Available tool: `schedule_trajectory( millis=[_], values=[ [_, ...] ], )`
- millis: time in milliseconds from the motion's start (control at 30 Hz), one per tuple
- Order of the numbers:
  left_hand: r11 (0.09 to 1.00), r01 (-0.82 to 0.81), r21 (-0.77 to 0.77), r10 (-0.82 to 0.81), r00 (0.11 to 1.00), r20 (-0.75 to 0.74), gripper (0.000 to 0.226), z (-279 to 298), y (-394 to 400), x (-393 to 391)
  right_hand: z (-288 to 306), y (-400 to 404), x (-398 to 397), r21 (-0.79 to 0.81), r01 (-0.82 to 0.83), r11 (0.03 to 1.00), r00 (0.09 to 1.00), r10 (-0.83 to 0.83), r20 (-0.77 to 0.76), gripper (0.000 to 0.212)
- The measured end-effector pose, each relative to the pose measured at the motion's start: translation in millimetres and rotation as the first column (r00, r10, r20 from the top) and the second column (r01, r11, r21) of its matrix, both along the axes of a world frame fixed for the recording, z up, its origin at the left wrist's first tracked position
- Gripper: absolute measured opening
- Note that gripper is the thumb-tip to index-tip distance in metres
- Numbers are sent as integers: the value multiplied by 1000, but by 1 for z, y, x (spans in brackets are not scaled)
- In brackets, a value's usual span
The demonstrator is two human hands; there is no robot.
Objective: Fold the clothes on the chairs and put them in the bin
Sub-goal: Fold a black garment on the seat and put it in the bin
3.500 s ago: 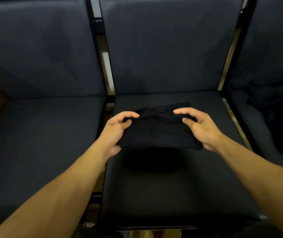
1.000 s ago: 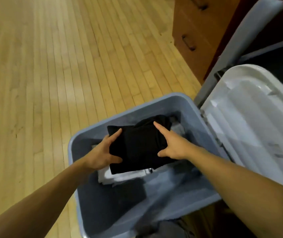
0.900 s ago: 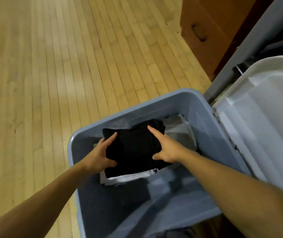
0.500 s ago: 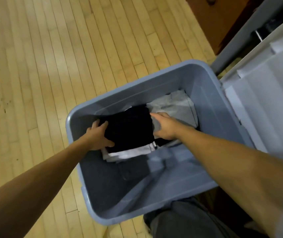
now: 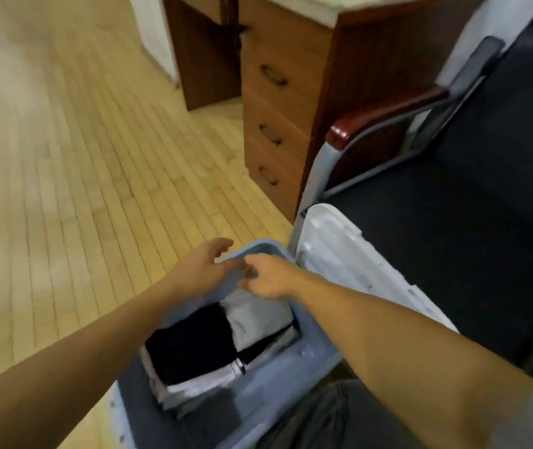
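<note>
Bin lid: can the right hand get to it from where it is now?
Probably yes. The right hand hangs empty over the bin's far rim, and the white lid stands beside it, nothing between.

A pale wooden strip floor (image 5: pixel 74 176) carries everything here. Directly on it stands a grey-blue plastic storage bin (image 5: pixel 315 348), and just beside that a white ribbed plastic lid (image 5: pixel 343 251) leans upright against a dark upholstered chair with a grey metal frame (image 5: pixel 453 205). Farther back, a brown wooden desk with a stack of drawers (image 5: pixel 278 102) also stands on the boards.
</note>
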State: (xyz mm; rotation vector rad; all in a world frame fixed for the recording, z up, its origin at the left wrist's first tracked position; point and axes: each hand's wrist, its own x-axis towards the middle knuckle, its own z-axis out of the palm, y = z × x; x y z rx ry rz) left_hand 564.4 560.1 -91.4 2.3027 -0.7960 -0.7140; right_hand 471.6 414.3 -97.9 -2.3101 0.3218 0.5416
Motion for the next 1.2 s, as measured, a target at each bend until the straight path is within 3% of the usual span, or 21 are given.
schedule_trajectory(
  millis=[233,333,467,633,833,1067,1200],
  values=[
    [910,294,-293,-264,955,137,25,135,-99,-97,156,-56,-122,-143,394,908,890,-338,308,9],
    [847,394,-357,-348,919,188,25,178,-135,-153,201,-77,-186,-159,533,831,803,-437,405,8],
    [727,528,-439,-462,849,256,24,233,-196,-275,255,-109,-318,-152,737,659,627,-580,520,19],
    [633,608,-480,-608,774,178,23,260,-254,-420,277,-144,-465,-106,872,478,448,-690,569,19],
    [536,742,-402,-802,596,31,37,229,-334,-620,239,-179,-666,-23,984,174,158,-822,547,14],
    [329,932,-154,-944,323,-62,41,103,-397,-829,102,-189,-888,-55,975,-213,-181,-919,349,9],
    [172,983,-57,-984,170,-48,39,39,-428,-905,31,-194,-966,-199,916,-349,-300,-923,240,34]
  ],
)
